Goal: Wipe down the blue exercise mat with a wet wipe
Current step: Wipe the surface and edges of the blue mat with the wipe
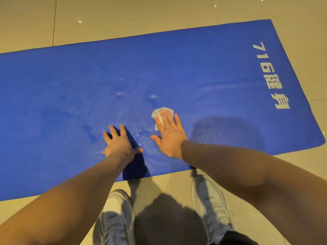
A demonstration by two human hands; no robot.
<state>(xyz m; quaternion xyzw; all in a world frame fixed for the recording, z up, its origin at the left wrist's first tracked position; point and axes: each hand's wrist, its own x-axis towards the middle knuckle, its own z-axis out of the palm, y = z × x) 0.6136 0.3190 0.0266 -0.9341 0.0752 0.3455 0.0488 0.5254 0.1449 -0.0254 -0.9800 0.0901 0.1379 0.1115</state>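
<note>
The blue exercise mat (53,103) lies flat on the tiled floor (159,18), stretching well out to the left of both hands and running past them to the right. The left hand (122,144) rests palm down on the mat near its closer edge, fingers spread and holding nothing. Just to the right of it, with a strip of damp-looking, speckled mat between them, the right hand (169,137) lies flat with its fingers straight and slightly fanned. Under those fingers is the wet wipe (161,112), white and crumpled, pressed against the mat; its far edge and left side stick out beyond the fingertips. The two hands are apart, not touching. Further right of the right hand, near the mat's short end, white lettering (270,75) is printed on it. Below the hands, off the mat, two pale shoes (210,200) stand on the floor.
</note>
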